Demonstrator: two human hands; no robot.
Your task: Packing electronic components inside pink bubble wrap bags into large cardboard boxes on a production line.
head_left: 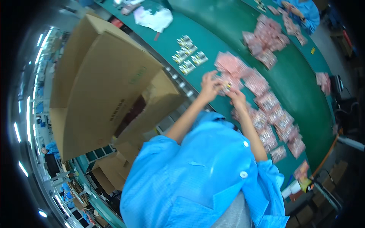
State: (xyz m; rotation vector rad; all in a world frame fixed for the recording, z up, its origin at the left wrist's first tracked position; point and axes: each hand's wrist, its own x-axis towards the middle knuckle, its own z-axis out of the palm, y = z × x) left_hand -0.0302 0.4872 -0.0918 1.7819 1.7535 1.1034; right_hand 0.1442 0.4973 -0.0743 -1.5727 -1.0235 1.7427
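My left hand and my right hand meet over the green belt, both pinching one pink see-through bag with a small part inside. The bag is held just above a long heap of similar pink bags that runs along the belt to the right of my hands. My forearms come up out of blue coat sleeves.
A group of small silver packets lies on the belt left of my hands. Another pile of pink bags sits further up. A large open cardboard box stands at the left. A second person in blue works at the far end.
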